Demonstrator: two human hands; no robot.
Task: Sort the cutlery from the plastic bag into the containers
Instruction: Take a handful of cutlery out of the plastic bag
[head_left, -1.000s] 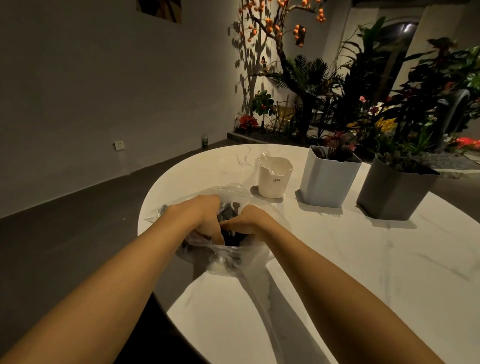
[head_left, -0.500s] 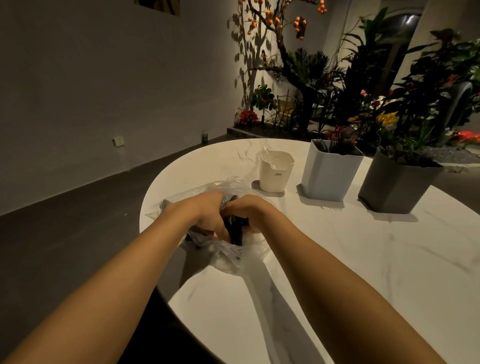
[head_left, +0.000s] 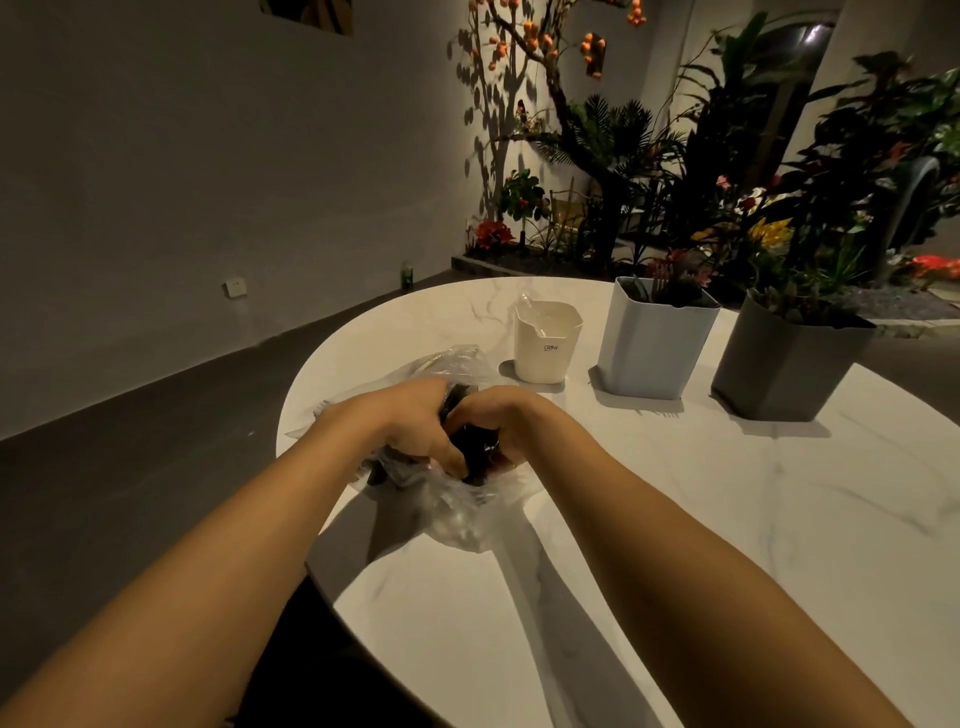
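On the white marble surface (head_left: 701, 545) the bag (head_left: 457, 519) lies by the left edge. The left hand (head_left: 413, 423) clutches its plastic, and the right hand (head_left: 506, 415) curls round the dark cutlery (head_left: 475, 452) inside it. Three containers (head_left: 652, 348) stand just behind.

A plain grey wall (head_left: 208, 156) runs along the left above a dark, smooth floor (head_left: 130, 415), with a white wall socket (head_left: 235, 287) low down, a small can (head_left: 407, 275) standing on the floor near the far corner, and the bottom edge of a picture (head_left: 306, 13) at the top. A round white marble-patterned table (head_left: 727, 519) fills the foreground. Behind it a raised bed (head_left: 478, 264) holds a branching tree with orange fruits (head_left: 524, 36), a dark palm (head_left: 613, 130), red flowers (head_left: 491, 231) and a yellow bloom (head_left: 774, 234), lit warmly so that leaf shadows (head_left: 483, 104) fall on the wall in an otherwise dim room.
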